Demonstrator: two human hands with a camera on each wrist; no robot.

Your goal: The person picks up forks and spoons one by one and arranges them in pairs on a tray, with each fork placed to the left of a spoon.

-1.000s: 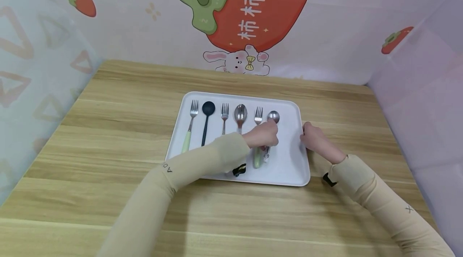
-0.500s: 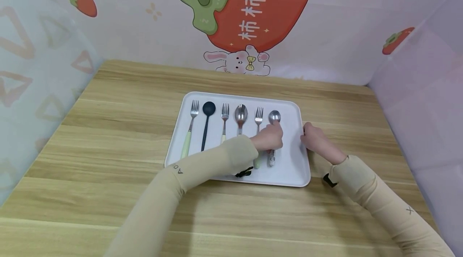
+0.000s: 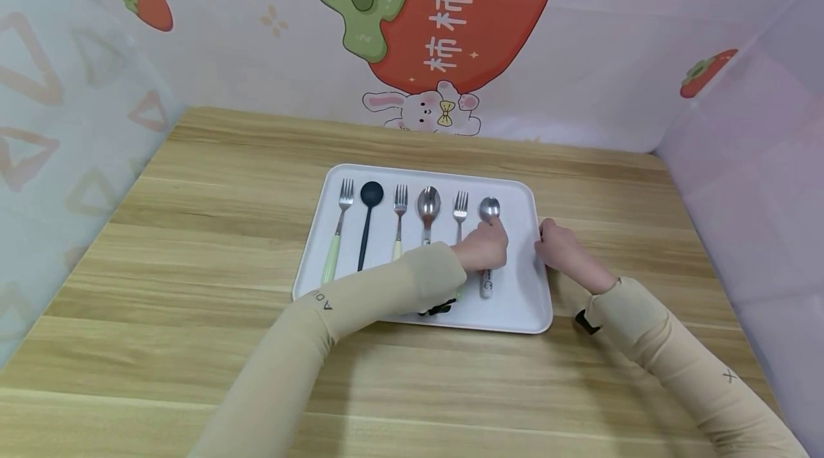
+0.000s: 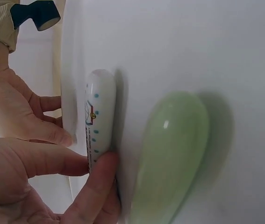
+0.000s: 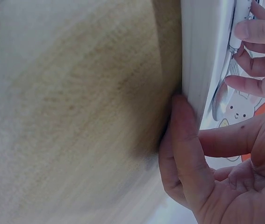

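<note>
On the white tray (image 3: 521, 300), my left hand (image 3: 484, 247) pinches the patterned white handle of a spoon (image 3: 489, 207) between thumb and fingers. The handle (image 4: 102, 100) lies close to the tray surface in the left wrist view; whether it touches is unclear. Left of it is a fork (image 3: 460, 207) with a light green handle (image 4: 174, 140), partly hidden by my left arm. My right hand (image 3: 569, 250) holds the tray's right edge, thumb on the rim side and fingers against the outside and underside, as the right wrist view shows (image 5: 183, 154).
Several more pieces lie in a row on the tray: a green-handled fork (image 3: 346, 193), a black spoon (image 3: 371, 195), a cream-handled fork (image 3: 400, 200) and a larger metal spoon (image 3: 428, 204). The wooden table (image 3: 193, 229) surrounds the tray, with printed cloth (image 3: 257, 57) behind.
My left hand has moved slightly right with the spoon, whose handle now lies straighter and farther from the green-handled fork. My right hand and the tray stay in place.
</note>
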